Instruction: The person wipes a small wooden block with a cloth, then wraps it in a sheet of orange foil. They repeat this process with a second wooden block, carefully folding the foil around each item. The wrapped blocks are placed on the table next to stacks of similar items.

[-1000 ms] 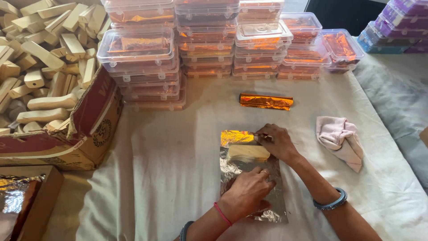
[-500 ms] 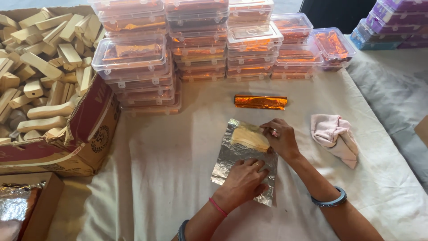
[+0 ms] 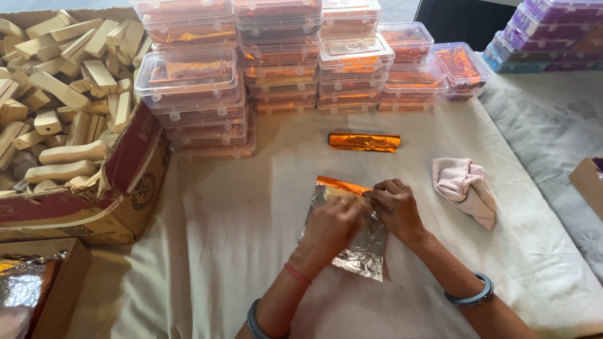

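Note:
A foil sheet (image 3: 361, 254), silver on the inside and orange on the outside, lies on the white cloth in front of me. Its far edge is folded toward me, showing an orange strip (image 3: 339, 184). My left hand (image 3: 333, 223) presses on the folded part, fingers curled over it. My right hand (image 3: 394, 207) pinches the fold's right end. Whatever lies under the fold is hidden by foil and hands. A finished orange foil-wrapped bar (image 3: 364, 142) rests farther away.
Stacks of clear plastic boxes (image 3: 188, 94) holding orange-wrapped bars line the far side. A cardboard box (image 3: 119, 182) of bare wooden blocks (image 3: 59, 113) stands at left. A pink cloth (image 3: 465, 188) lies to the right. Purple boxes (image 3: 553, 31) sit far right, more foil (image 3: 25, 282) near left.
The pale block that lay uncovered on the foil is now covered: the far edge has been folded over it, and both hands have closed in on the fold.

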